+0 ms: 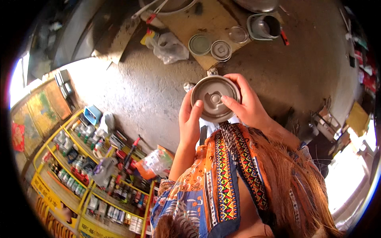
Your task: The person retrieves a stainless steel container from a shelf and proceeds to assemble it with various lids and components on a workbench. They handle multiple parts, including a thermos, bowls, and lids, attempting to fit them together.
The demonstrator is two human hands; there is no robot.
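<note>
Both of my hands hold a round grey lid in front of my chest, its recessed face with a central knob turned up. The fingers of my left hand wrap round its left edge, with the thumb on the rim. My right hand grips the right edge, and its thumb presses near the knob. The undersides of the fingers are hidden beneath the lid. Beyond it, on a tan board, lie a greenish round lid, a pale ribbed lid and a clear round piece.
A metal pot sits in a pale square container at the board's right edge. A crumpled plastic bag lies at its left. Yellow shelves with several bottles stand at lower left, beside an orange-and-white bag. Grey concrete floor surrounds the board.
</note>
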